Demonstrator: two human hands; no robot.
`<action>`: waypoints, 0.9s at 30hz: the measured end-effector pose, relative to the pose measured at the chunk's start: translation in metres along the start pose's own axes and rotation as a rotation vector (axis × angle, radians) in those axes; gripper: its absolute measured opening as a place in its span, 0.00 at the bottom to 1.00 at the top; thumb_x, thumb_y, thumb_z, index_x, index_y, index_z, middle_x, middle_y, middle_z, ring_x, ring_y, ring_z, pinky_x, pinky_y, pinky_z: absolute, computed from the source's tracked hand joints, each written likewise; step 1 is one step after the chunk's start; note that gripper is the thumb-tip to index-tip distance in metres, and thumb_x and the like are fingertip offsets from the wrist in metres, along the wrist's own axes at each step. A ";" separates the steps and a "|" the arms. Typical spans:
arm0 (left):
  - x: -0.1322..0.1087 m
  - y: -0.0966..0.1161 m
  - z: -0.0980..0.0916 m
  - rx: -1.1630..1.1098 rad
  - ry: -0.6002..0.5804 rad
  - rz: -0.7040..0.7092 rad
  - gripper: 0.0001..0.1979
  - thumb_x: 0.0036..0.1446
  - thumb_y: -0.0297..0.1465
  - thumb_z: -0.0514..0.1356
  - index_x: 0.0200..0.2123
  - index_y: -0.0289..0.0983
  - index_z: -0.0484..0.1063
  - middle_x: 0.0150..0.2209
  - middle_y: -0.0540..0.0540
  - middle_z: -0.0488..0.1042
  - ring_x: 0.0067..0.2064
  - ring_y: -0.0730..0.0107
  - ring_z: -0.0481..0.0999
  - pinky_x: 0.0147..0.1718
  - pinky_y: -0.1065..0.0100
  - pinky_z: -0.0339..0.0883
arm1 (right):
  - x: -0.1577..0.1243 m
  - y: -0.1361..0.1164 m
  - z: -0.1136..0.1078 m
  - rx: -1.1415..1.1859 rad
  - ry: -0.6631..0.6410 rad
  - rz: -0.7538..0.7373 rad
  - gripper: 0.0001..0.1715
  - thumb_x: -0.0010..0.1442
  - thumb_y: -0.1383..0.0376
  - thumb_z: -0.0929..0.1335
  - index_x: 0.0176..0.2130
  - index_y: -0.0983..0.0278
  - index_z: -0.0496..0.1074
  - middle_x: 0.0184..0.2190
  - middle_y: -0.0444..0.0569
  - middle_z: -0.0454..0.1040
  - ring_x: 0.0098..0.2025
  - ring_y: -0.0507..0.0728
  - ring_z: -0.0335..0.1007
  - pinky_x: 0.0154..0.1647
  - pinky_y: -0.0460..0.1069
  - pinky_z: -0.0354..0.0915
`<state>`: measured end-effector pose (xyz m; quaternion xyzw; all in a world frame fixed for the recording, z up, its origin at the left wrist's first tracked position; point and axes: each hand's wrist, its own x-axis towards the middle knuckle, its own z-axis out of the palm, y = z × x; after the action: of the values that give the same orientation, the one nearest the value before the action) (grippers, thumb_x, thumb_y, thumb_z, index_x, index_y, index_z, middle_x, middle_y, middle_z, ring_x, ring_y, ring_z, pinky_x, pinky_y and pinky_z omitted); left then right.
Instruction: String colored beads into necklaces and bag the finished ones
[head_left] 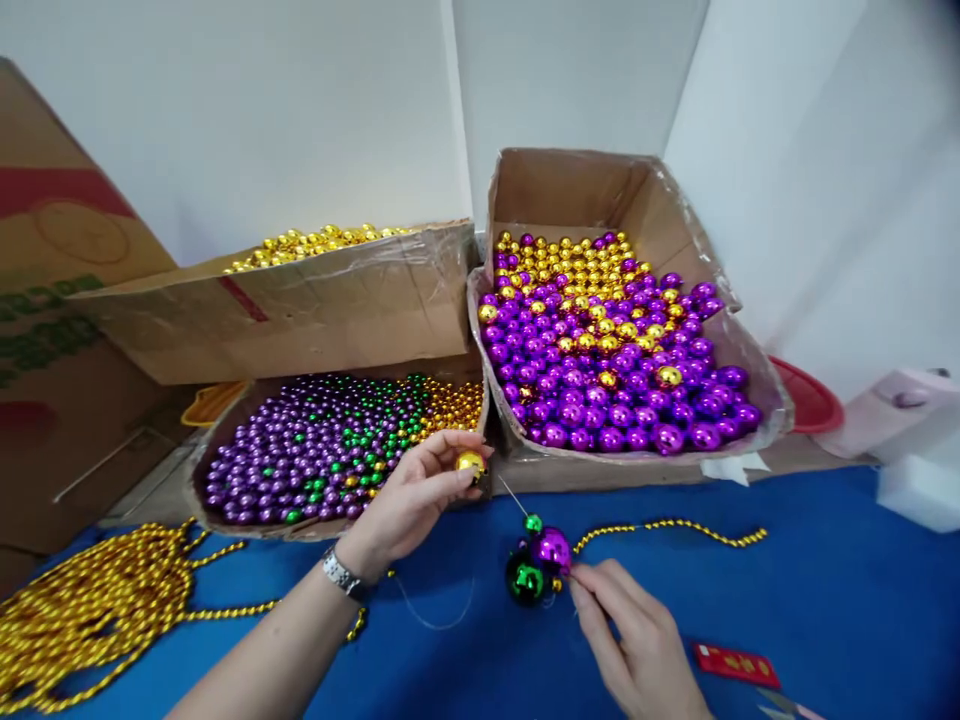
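My left hand [420,490], with a watch on its wrist, pinches a shiny gold ball [470,464] between thumb and fingers, in front of the boxes. To the right and lower, my right hand [630,630] has its fingers pressed together at the edge of a beaded cluster. That cluster has a purple ball [552,549], a large dark green ball [525,578] and a small green bead [533,523]. A thin needle or wire [514,497] sticks up from the small green bead toward the gold ball, apart from it. A clear thread [435,625] curls on the blue cloth.
Behind stand a box of purple and gold balls [772,400], a box of small purple, green and gold beads [201,490] and a box of gold beads [300,320]. Gold bead strands [97,610] lie left on the blue table [450,670]; a red packet [736,663] lies right.
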<state>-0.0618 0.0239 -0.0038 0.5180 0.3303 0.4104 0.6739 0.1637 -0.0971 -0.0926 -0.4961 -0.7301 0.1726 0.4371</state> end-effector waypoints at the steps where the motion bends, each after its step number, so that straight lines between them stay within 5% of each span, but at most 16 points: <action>1: -0.003 -0.002 -0.003 0.002 0.006 0.002 0.15 0.53 0.26 0.62 0.45 0.37 0.69 0.48 0.42 0.70 0.45 0.66 0.69 0.37 0.69 0.70 | 0.000 -0.001 0.002 -0.002 -0.015 -0.005 0.11 0.64 0.70 0.61 0.45 0.61 0.67 0.31 0.48 0.69 0.30 0.53 0.68 0.31 0.46 0.63; 8: -0.013 -0.005 -0.009 0.080 0.035 0.010 0.14 0.52 0.28 0.63 0.43 0.37 0.68 0.48 0.41 0.70 0.44 0.67 0.70 0.37 0.69 0.68 | -0.002 -0.004 0.009 -0.053 -0.058 -0.035 0.11 0.64 0.70 0.61 0.44 0.62 0.68 0.30 0.48 0.69 0.29 0.53 0.68 0.30 0.46 0.64; 17: -0.023 -0.005 -0.001 0.565 -0.030 0.152 0.16 0.51 0.30 0.64 0.45 0.38 0.72 0.48 0.43 0.70 0.49 0.62 0.69 0.47 0.65 0.63 | -0.004 0.000 0.016 -0.154 -0.047 -0.062 0.13 0.64 0.70 0.60 0.46 0.62 0.68 0.30 0.49 0.69 0.30 0.54 0.68 0.31 0.47 0.65; 27: -0.038 -0.033 0.006 -0.041 0.074 -0.035 0.21 0.55 0.29 0.62 0.52 0.41 0.64 0.49 0.42 0.68 0.46 0.64 0.69 0.42 0.63 0.68 | -0.001 -0.009 0.024 0.011 -0.042 0.073 0.10 0.65 0.66 0.60 0.40 0.62 0.70 0.29 0.46 0.71 0.30 0.52 0.71 0.32 0.43 0.66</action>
<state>-0.0667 -0.0165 -0.0338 0.4827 0.3558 0.4242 0.6786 0.1392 -0.0977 -0.1010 -0.5164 -0.7194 0.2027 0.4179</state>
